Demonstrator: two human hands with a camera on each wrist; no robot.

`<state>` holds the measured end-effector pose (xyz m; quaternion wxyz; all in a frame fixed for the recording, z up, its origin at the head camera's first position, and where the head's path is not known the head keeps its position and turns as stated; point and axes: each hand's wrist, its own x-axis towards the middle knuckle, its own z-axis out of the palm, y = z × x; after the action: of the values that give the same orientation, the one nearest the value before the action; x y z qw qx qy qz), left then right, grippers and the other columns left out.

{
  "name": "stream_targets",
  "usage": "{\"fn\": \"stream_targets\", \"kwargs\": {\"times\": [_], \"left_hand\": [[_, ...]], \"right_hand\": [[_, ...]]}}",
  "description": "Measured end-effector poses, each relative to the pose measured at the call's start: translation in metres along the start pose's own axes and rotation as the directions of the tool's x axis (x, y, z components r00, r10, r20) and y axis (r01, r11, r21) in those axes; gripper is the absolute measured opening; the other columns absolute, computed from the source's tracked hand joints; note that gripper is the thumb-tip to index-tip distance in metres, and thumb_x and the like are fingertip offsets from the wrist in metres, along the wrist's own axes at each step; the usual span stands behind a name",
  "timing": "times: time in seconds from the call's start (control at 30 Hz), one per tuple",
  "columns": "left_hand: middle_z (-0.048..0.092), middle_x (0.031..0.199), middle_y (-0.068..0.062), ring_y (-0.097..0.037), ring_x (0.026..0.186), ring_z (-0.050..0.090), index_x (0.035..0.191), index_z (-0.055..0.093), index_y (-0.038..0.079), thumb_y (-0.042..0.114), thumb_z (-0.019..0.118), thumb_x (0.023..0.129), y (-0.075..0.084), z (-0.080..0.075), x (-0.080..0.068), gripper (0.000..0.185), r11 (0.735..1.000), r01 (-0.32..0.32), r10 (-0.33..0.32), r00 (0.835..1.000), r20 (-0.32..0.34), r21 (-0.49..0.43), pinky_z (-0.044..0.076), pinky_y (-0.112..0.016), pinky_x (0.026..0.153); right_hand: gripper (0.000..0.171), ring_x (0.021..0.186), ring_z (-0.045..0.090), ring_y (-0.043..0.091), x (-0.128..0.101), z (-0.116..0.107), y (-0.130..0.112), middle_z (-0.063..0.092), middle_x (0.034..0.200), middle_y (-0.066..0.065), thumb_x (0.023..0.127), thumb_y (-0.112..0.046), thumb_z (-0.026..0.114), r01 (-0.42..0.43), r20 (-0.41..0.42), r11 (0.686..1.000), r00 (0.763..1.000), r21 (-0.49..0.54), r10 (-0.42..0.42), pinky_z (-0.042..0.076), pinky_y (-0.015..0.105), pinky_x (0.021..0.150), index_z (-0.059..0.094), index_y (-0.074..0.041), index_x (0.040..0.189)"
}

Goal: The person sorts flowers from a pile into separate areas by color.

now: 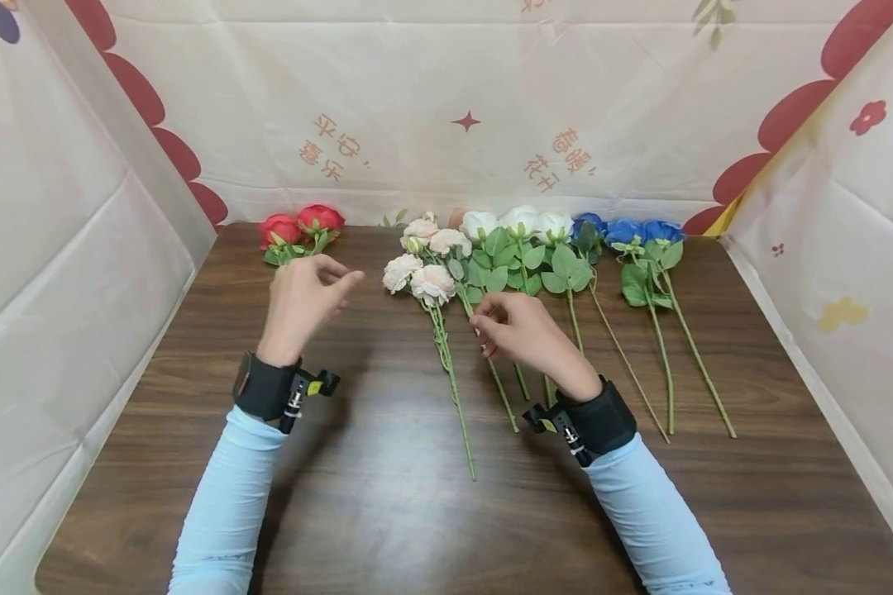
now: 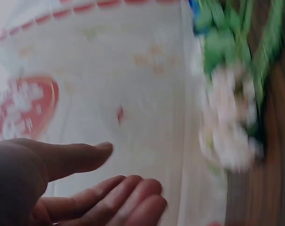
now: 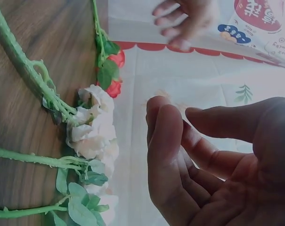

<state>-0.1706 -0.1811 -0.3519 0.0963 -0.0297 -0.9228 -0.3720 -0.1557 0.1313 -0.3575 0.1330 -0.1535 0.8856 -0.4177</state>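
Observation:
My left hand (image 1: 301,302) hovers in front of two red roses (image 1: 320,220) at the back left, covering their stems in the head view. Its thumb and fingers stand apart with nothing between them, as the left wrist view also shows. Over the stems of the pale pink flowers (image 1: 433,284) and the white roses (image 1: 521,221) hangs my right hand (image 1: 527,332). The right wrist view shows its fingers (image 3: 166,136) loosely bent, the thumb near the index finger, holding nothing. The pale pink blooms (image 2: 229,127) look blurred in the left wrist view.
Blue roses (image 1: 662,233) lie at the back right, their stems pointing toward me. All the flowers rest on a dark wooden table (image 1: 387,512). Printed cloth (image 1: 417,83) walls in its back and both sides. Each wrist wears a black strap (image 1: 603,417) with a small camera mount.

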Motion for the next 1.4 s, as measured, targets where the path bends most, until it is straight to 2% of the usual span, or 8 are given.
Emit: {"fn": "stream_targets", "kwargs": {"times": [0.1, 0.27, 0.43, 0.57, 0.87, 1.0, 1.1, 1.4], "left_hand": [[0.078, 0.075, -0.011, -0.023, 0.067, 0.073, 0.104, 0.080, 0.006, 0.041, 0.075, 0.094, -0.025, -0.011, 0.008, 0.036, 0.989, 0.070, -0.066, 0.997, -0.032, 0.129, 0.045, -0.034, 0.062], [0.074, 0.068, -0.009, -0.027, 0.072, 0.067, 0.092, 0.082, 0.004, 0.036, 0.077, 0.092, -0.063, -0.022, 0.016, 0.032, 0.955, 0.175, -0.194, 0.979, 0.059, 0.241, 0.042, -0.035, 0.059], [0.068, 0.058, -0.006, -0.026, 0.068, 0.064, 0.066, 0.072, 0.005, 0.034, 0.078, 0.090, -0.087, -0.016, 0.021, 0.039, 0.925, 0.235, -0.286, 0.948, 0.141, 0.300, 0.040, -0.034, 0.060], [0.067, 0.055, -0.004, -0.024, 0.062, 0.066, 0.058, 0.068, 0.007, 0.031, 0.079, 0.090, -0.097, -0.006, 0.023, 0.042, 0.914, 0.248, -0.316, 0.932, 0.178, 0.322, 0.046, -0.037, 0.062], [0.070, 0.057, -0.005, -0.016, 0.058, 0.072, 0.056, 0.062, 0.009, 0.015, 0.070, 0.093, -0.102, 0.003, 0.025, 0.038, 0.935, 0.219, -0.287, 0.930, 0.230, 0.281, 0.055, -0.047, 0.084], [0.074, 0.062, -0.007, -0.017, 0.065, 0.076, 0.059, 0.070, 0.006, 0.015, 0.068, 0.095, -0.099, 0.001, 0.026, 0.037, 0.942, 0.228, -0.294, 0.916, 0.273, 0.248, 0.053, -0.051, 0.094], [0.075, 0.064, -0.007, -0.018, 0.069, 0.077, 0.062, 0.074, 0.005, 0.016, 0.066, 0.096, -0.092, -0.003, 0.026, 0.037, 0.941, 0.234, -0.302, 0.908, 0.291, 0.244, 0.052, -0.044, 0.086], [0.079, 0.076, -0.011, -0.025, 0.074, 0.078, 0.072, 0.078, 0.005, 0.015, 0.061, 0.097, -0.053, -0.020, 0.015, 0.031, 0.971, 0.144, -0.185, 0.958, 0.217, 0.191, 0.045, -0.037, 0.074]], "right_hand": [[0.018, 0.072, 0.075, 0.033, 0.000, -0.002, 0.001, 0.076, 0.088, 0.018, 0.105, -0.022, 0.061, 0.000, -0.012, 1.000, 1.000, -0.025, 0.000, 0.061, 0.038, 0.063, 0.070, -0.007, 0.111], [0.020, 0.070, 0.075, 0.030, 0.000, -0.003, 0.000, 0.076, 0.086, 0.016, 0.105, -0.025, 0.061, -0.003, -0.010, 1.000, 1.000, -0.030, 0.003, 0.059, 0.034, 0.061, 0.070, -0.008, 0.111], [0.020, 0.071, 0.075, 0.031, 0.000, -0.002, 0.002, 0.075, 0.086, 0.015, 0.105, -0.025, 0.061, 0.009, 0.007, 1.000, 1.000, -0.028, -0.009, 0.061, 0.041, 0.064, 0.070, -0.007, 0.110], [0.020, 0.071, 0.075, 0.033, 0.000, -0.002, 0.003, 0.074, 0.086, 0.018, 0.105, -0.024, 0.061, 0.005, 0.018, 1.000, 1.000, -0.005, -0.005, 0.062, 0.049, 0.067, 0.069, -0.006, 0.110], [0.020, 0.067, 0.074, 0.027, 0.000, 0.000, 0.002, 0.074, 0.086, 0.019, 0.105, -0.023, 0.061, 0.004, 0.022, 1.000, 1.000, 0.010, -0.004, 0.062, 0.051, 0.069, 0.069, -0.006, 0.108], [0.019, 0.070, 0.074, 0.032, 0.000, 0.000, 0.002, 0.073, 0.083, 0.015, 0.105, -0.022, 0.061, 0.013, 0.023, 1.000, 1.000, 0.008, -0.013, 0.062, 0.051, 0.069, 0.069, -0.006, 0.108], [0.019, 0.071, 0.075, 0.035, 0.001, 0.000, 0.002, 0.073, 0.082, 0.014, 0.105, -0.023, 0.061, 0.017, 0.026, 1.000, 1.000, 0.002, -0.017, 0.062, 0.051, 0.069, 0.069, -0.005, 0.108], [0.020, 0.073, 0.075, 0.035, 0.001, 0.001, 0.002, 0.072, 0.082, 0.013, 0.106, -0.023, 0.060, 0.015, 0.037, 1.000, 0.999, -0.010, -0.015, 0.062, 0.051, 0.069, 0.069, -0.005, 0.109]]}}
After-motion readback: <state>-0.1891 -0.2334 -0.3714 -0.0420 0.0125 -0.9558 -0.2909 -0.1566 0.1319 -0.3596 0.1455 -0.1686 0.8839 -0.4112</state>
